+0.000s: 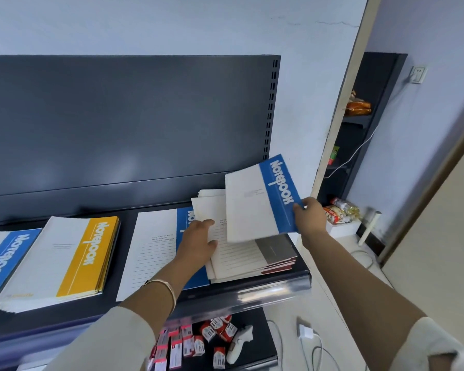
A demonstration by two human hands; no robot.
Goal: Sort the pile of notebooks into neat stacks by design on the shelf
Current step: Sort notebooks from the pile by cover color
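Notebooks lie in several groups along a dark shelf [150, 309], seen from above by a camera on the person's head. At the far left sits a blue stack [0, 261], partly cut off by the frame edge. Just beside it is a yellow stack [65, 261], its edges fairly square. Near the middle lies a single blue notebook [150, 250], flat and apart from the yellow stack. At the right end is the unsorted pile [249, 259], loosely fanned, with white, grey and red edges showing; it overlaps the right side of the middle blue notebook.

The right hand [310, 214] holds a raised blue notebook [260, 199] above the pile, tilted, its printed blue band toward the right. Fingers and thumb pinch the lower right corner, closed on the cover. The arm reaches forward from the lower right, nearly straight. It is probably lifted clear this way so the design can be read and the book carried left to the matching blue ones.

The left hand [200, 243] rests palm down on the pile, fingers spread flat and gripping nothing. It seems to pin the loose pile so nothing slides while the top book comes away. A thin bangle [164, 286] circles that wrist, and the forearm angles up from the lower centre.

Below the shelf, small red boxes [188, 341] lie on a lower ledge.
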